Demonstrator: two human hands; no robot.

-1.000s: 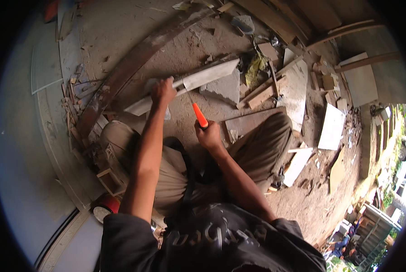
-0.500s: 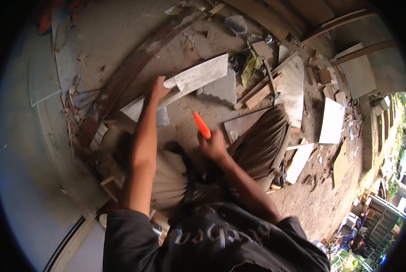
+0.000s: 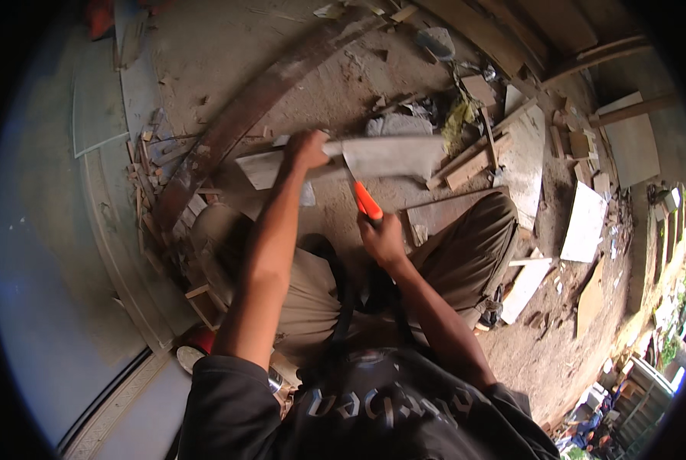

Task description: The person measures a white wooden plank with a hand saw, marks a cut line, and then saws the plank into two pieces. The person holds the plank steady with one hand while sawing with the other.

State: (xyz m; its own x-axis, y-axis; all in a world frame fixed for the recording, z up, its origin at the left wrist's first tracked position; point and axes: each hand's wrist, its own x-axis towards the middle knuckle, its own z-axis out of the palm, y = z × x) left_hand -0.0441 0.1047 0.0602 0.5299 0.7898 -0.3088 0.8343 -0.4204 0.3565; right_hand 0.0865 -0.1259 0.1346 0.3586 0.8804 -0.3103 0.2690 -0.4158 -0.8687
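Observation:
A long pale board (image 3: 385,159) lies across in front of my knees. My left hand (image 3: 308,149) is closed on it left of its middle, so part of the board is hidden. My right hand (image 3: 381,236) grips a tool with an orange and black handle (image 3: 368,201). Its thin, dark blade is seen almost edge-on and reaches up to the board, just right of my left hand. Whether it is a saw or a knife I cannot tell. Under the board's left part sits a small pale block (image 3: 307,194).
A dark curved beam (image 3: 251,96) lies beyond the board. Wood offcuts (image 3: 473,165), a crumpled yellowish wrapper (image 3: 461,123) and a grey stone-like lump (image 3: 398,125) litter the dirt floor. Several white panels (image 3: 584,222) lie at right. A large flat sheet (image 3: 59,253) borders my left.
The board has turned to lie flatter across the view, its right end lower. My right hand has brought the orange-handled tool up to the board. My left hand still grips the board.

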